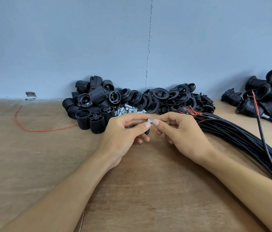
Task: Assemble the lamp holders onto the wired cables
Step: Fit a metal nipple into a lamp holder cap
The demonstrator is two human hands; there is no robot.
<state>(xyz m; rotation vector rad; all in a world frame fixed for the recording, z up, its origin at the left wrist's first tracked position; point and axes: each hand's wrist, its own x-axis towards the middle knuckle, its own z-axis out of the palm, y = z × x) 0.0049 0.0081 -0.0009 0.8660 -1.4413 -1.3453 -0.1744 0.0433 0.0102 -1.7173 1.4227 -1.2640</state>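
Left hand [123,133] and right hand [182,136] pinch metal fitting [150,121].

A wide-angle head-worn view looks forward and down, close over the left hand [123,136] and right hand [183,136]. It faces a wall [65,39].

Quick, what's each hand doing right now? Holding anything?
Left hand: fingers curled, holding a black part that is mostly hidden.
Right hand: pinching a small metal bolt at its fingertips.
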